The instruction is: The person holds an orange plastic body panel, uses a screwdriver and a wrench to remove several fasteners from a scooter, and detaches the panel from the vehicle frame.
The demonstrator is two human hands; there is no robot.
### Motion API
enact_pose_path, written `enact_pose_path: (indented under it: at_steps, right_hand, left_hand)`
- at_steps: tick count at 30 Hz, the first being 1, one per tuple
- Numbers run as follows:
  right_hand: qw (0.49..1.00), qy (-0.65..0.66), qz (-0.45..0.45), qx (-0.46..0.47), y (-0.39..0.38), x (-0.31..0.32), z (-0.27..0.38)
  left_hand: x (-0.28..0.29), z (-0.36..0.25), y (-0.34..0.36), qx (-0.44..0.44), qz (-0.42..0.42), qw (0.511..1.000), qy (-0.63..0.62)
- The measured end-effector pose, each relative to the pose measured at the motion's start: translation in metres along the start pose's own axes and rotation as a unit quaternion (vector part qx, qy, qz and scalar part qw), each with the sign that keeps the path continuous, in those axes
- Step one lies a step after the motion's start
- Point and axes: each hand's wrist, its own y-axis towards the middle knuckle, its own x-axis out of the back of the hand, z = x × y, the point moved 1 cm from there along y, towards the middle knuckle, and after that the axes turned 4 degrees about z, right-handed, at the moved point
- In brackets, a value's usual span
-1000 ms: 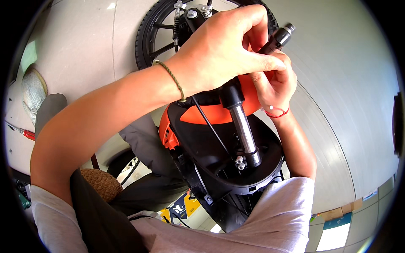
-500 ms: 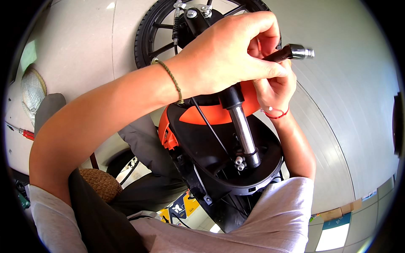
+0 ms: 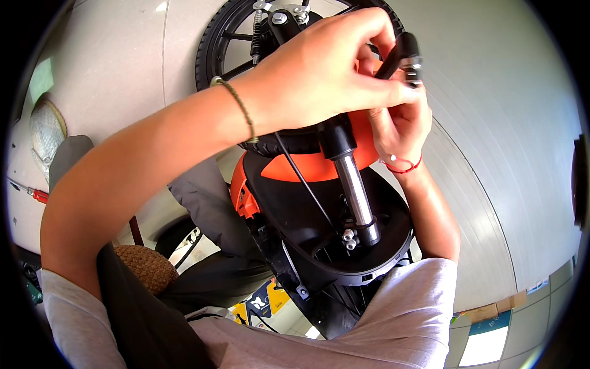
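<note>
My left hand point(image 3: 319, 80) reaches over the top of a scooter's front end and is closed on a short black tool with a silver tip point(image 3: 407, 52). My right hand point(image 3: 399, 126), with a red string at the wrist, is curled just under the tool against the orange fender point(image 3: 307, 169); its fingertips are hidden behind my left hand. Below the hands a silver fork tube point(image 3: 356, 190) runs down into a black plastic panel point(image 3: 307, 246). The black front wheel point(image 3: 215, 49) sits above my left wrist. A thin black cable point(image 3: 301, 181) crosses the fender.
A red-handled screwdriver point(image 3: 37, 195) lies on the pale floor at the far left. A brown woven seat point(image 3: 144, 267) is beside my left elbow. Grey cloth point(image 3: 203, 203) lies left of the panel. A ribbed white wall point(image 3: 504, 154) fills the right side.
The black tool has swung round in my left hand: its silver tip pointed up-right, then straight right, and now the tool stands nearly upright. Both hands stayed at the fork top.
</note>
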Motion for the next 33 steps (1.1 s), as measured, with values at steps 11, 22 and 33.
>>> enact_pose_path:
  at_steps: [11, 22, 33]
  right_hand:
    - [1.000, 0.002, -0.023, 0.020, 0.009, 0.006, -0.005]
    - [0.992, 0.091, -0.078, -0.033, -0.002, 0.006, -0.005]
    - [0.990, 0.108, -0.092, -0.006, -0.001, 0.004, -0.009]
  left_hand:
    - [-0.011, 0.032, -0.010, 0.048, 0.088, 0.924, 0.370]
    - [-0.016, 0.030, -0.008, 0.035, 0.083, 0.894, 0.439]
    - [0.015, 0.029, 0.004, 0.079, 0.047, 0.958, 0.273]
